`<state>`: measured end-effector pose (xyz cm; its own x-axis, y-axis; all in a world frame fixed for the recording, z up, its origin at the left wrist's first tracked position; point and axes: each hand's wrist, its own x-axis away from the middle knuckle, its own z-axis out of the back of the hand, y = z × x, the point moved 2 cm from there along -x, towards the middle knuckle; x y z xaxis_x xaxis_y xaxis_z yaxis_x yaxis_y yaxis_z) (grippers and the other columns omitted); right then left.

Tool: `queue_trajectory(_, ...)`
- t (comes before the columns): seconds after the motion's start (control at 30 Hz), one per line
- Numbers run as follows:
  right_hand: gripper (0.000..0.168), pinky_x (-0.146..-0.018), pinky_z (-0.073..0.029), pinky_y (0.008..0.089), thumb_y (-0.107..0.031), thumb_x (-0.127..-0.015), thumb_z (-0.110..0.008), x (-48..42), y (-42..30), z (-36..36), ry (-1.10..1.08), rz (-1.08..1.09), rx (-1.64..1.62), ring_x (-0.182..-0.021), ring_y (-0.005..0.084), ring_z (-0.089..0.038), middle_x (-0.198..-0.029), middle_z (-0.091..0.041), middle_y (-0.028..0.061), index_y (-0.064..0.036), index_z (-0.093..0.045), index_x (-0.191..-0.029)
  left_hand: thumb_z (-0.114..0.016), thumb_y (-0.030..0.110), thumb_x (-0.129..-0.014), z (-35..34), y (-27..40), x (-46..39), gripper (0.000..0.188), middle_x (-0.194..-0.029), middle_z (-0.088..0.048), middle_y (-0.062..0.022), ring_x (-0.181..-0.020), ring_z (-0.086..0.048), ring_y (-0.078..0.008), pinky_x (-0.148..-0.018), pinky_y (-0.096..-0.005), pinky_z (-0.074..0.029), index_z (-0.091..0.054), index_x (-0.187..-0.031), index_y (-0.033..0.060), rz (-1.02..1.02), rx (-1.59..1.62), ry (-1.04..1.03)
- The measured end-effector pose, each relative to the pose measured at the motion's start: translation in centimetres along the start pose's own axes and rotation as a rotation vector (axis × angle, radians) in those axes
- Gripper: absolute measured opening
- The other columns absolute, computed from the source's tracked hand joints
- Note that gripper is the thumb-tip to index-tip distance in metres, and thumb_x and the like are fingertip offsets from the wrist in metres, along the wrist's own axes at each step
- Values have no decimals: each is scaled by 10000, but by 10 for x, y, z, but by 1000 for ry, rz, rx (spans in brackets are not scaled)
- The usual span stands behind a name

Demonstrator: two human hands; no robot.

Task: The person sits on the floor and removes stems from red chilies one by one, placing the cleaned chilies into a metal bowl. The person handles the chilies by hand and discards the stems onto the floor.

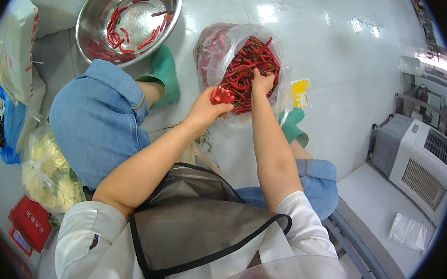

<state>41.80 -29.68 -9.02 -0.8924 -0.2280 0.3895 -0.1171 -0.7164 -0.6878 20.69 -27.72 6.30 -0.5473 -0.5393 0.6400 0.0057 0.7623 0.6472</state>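
Observation:
A clear plastic bag (pixel 221 41) full of red chili peppers (pixel 247 65) lies on its side on the floor, its mouth turned towards me. My left hand (pixel 209 107) is closed around a bunch of red chilies (pixel 221 96) at the bag's near left edge. Over the chilies in the bag mouth is my right hand (pixel 263 82), fingers bent down among them; whether it grips one is hidden. A wide stainless steel basin (pixel 176 5) at the upper left has several loose red chilies inside.
Green stems (pixel 204 141) lie on the floor between my legs. Green boots (pixel 165 75) flank the bag. A bag of cauliflower (pixel 49 173), a red box (pixel 31 223) and a white foam box (pixel 15 45) stand left. A grey and white appliance (pixel 414 160) is at right.

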Motion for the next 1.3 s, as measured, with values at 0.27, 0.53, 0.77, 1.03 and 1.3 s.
queue_trajectory(0.27, 201, -597, -454, 364, -180, -802, -595, -7, 1, 6, 136, 337, 284, -603, 272, -582, -693, -608, 143, 19, -574, -789, -654, 0, -705, -2, -10, -4, 326, -843, -576, -34, -779, -557, -121, -683, -256, -459, -492, -986, 33, -38, -107, 17)
queue_trajectory(0.53, 126, -446, -341, 204, -101, -833, -566, 52, -57, 79, -271, 355, -155, -484, 69, -425, -611, -517, 11, 24, -572, -844, -659, 48, -717, -3, -5, -5, 292, -848, -581, -31, -786, -543, -105, -718, -249, -436, -518, -971, 16, -212, -244, 69)
queue_trajectory(0.77, 109, -478, -314, 191, -78, -826, -572, 136, -108, 136, -832, 281, -232, -514, 71, -407, -697, -531, 10, 17, -577, -880, -670, 138, -706, -10, 20, 6, 258, -801, -587, -43, -720, -540, -114, -659, -255, -434, -546, -888, 4, -372, -228, -79)
queue_trajectory(1.03, 117, -469, -321, 174, -60, -816, -583, 174, -114, 145, -691, 439, -284, -548, 47, -414, -691, -509, -8, 10, -567, -909, -637, 39, -725, -19, 27, 41, 263, -791, -548, -4, -672, -537, -100, -560, -221, -436, -489, -939, 78, -90, -30, -363)
queue_trajectory(1.3, 229, -476, -351, 174, -52, -810, -595, 189, -110, 148, -370, 550, -591, -542, 58, -435, -738, -511, 22, 15, -508, -1010, -582, -57, -734, -24, 16, 42, 415, -972, -550, -146, -781, -627, -269, -655, -357, -556, -363, -1079, 14, -19, 236, -441)
